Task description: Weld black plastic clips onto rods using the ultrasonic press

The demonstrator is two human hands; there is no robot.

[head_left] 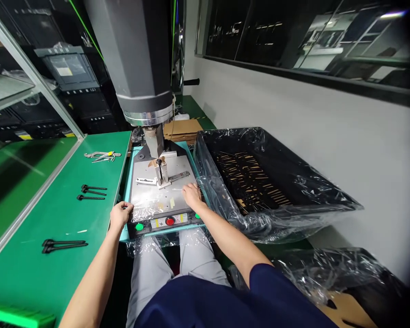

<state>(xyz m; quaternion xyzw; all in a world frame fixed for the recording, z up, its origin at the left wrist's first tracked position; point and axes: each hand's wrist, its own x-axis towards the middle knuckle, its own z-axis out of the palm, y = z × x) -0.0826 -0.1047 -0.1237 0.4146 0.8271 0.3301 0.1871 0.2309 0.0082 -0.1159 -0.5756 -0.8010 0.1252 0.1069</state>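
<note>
A press-like machine with a grey body (133, 54) stands before me, its metal horn (153, 142) pointing down over a small fixture (162, 177). Upright in that fixture is a black part with a round head (159, 165). My left hand (120, 215) is closed at the left edge of the metal base plate (150, 196); whatever its fingers pinch is hidden. On the right side of the plate rests my right hand (192, 196), fingers stretched out, below the fixture's right arm. Green buttons (139, 226) and a red button (170, 221) line the front of the base.
Black ribbed rods with heads (92, 191) lie on the green table (61, 209) at left, with more rods (64, 245) nearer me. Pliers (102, 155) lie farther back. A plastic-lined black tray (294, 168) holding many thin pieces stands at right, beside the wall.
</note>
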